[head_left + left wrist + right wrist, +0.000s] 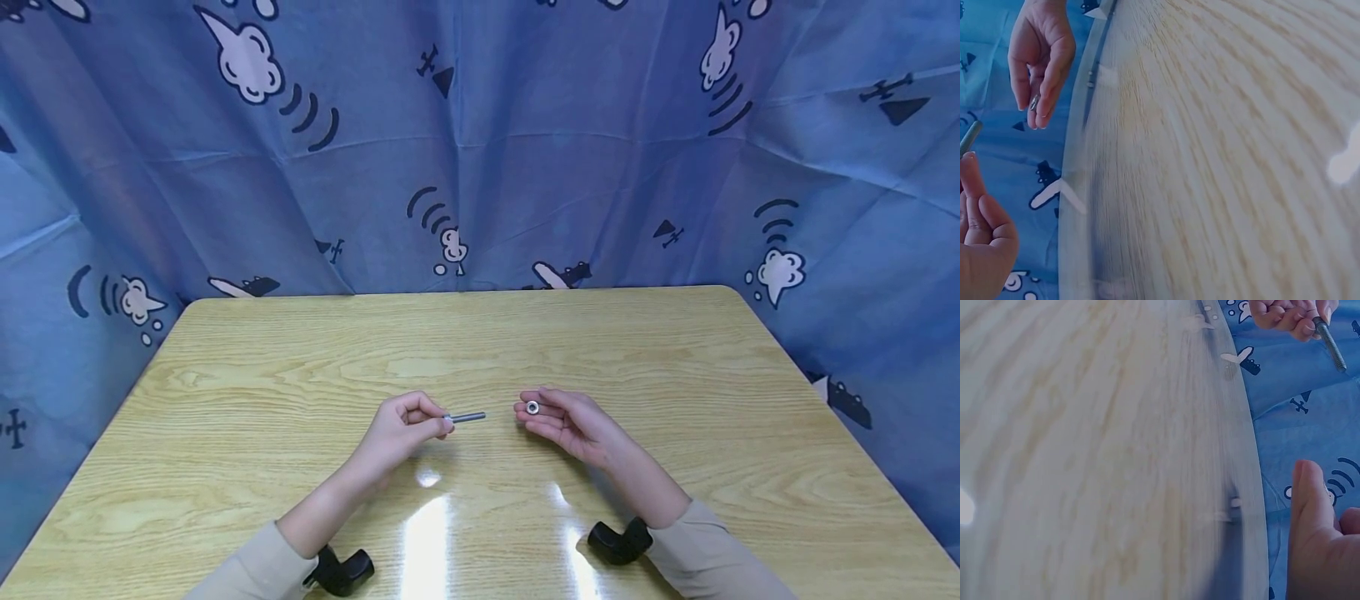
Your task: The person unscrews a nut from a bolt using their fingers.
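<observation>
My left hand (411,425) pinches a grey metal bolt (469,417) by one end between thumb and fingertips. Its threaded shank points right, toward the other hand, as the right wrist view also shows. A small silver hex nut (532,407) rests on the fingers of my right hand (573,423), its hole facing up toward the head view. Those fingers are nearly straight, with the palm turned up and inward. Bolt and nut are apart, with a short gap between the hands, both above the table. In the left wrist view the nut (1034,102) appears edge-on.
A light wood-grain table (465,342) with glossy reflections lies under both hands. Behind and beside it hangs a blue patterned curtain (525,192). Black wrist devices (341,572) sit by both beige sleeves (712,554).
</observation>
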Motion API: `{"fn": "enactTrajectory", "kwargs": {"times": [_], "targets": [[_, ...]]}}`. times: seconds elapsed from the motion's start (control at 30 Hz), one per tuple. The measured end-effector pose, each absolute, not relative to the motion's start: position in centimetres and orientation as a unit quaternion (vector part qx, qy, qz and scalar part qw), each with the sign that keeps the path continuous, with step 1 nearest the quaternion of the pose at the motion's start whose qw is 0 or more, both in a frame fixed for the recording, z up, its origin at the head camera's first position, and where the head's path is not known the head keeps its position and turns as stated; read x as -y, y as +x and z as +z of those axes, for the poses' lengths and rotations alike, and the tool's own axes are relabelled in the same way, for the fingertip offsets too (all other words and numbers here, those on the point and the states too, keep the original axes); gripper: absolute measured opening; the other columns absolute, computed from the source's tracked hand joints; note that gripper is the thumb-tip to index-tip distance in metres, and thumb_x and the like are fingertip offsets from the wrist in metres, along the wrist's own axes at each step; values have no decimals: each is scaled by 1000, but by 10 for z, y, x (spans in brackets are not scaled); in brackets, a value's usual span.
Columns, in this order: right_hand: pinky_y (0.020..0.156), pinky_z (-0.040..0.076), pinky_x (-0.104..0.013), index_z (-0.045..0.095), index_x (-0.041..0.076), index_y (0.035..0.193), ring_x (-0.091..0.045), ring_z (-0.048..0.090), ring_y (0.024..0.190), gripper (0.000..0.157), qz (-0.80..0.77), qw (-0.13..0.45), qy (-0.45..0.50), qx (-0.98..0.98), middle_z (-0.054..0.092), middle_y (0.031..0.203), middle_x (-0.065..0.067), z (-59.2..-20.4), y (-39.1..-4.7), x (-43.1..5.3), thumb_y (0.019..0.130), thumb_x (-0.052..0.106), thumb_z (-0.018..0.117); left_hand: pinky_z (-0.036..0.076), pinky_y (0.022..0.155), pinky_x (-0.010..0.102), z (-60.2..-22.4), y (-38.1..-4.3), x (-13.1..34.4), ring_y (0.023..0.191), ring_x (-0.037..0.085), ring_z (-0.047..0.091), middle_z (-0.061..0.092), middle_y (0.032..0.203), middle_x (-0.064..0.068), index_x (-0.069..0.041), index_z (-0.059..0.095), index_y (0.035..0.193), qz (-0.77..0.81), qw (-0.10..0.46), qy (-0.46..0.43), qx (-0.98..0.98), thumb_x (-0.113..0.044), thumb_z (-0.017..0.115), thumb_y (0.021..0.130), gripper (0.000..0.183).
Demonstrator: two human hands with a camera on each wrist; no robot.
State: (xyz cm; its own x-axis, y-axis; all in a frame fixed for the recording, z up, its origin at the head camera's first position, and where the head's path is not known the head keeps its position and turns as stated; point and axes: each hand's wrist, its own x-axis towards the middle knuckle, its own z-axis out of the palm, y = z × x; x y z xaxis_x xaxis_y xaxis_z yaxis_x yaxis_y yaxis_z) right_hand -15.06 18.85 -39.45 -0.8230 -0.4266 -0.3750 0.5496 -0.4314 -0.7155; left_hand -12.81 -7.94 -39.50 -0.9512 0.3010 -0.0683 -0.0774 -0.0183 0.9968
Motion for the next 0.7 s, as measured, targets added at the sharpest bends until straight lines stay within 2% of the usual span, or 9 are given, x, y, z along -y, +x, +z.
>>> {"fn": "enactTrajectory", "kwargs": {"times": [0.27,0.37,0.5,0.7], "targets": [[85,50,-30,66,-1,98,-22,66,93,29,-836,299,74,-454,68,95,-16,-396,-150,-191,99,4,37,51,77,35,-398,-130,80,78,21,64,69,78,0,5,62,89,705,145,82,-689,-3,65,81,11],[86,49,-30,51,-11,122,-21,65,95,31,-827,304,73,-467,67,99,-16,-397,-151,-191,96,-1,36,51,77,34,-400,-132,81,78,21,64,69,78,0,3,63,89,699,150,82,-694,-4,66,81,11],[88,47,-28,17,-16,139,-19,62,99,52,-806,316,54,-498,64,105,-14,-399,-151,-192,90,-11,34,49,75,33,-402,-134,82,80,25,64,69,79,4,3,63,90,688,154,83,-704,-6,67,82,13],[83,50,-24,21,-17,138,-18,63,98,54,-785,316,26,-533,64,109,-14,-402,-153,-192,88,-16,41,48,75,32,-403,-136,83,81,26,64,69,80,7,2,63,89,681,158,77,-711,-6,68,81,12]]}}
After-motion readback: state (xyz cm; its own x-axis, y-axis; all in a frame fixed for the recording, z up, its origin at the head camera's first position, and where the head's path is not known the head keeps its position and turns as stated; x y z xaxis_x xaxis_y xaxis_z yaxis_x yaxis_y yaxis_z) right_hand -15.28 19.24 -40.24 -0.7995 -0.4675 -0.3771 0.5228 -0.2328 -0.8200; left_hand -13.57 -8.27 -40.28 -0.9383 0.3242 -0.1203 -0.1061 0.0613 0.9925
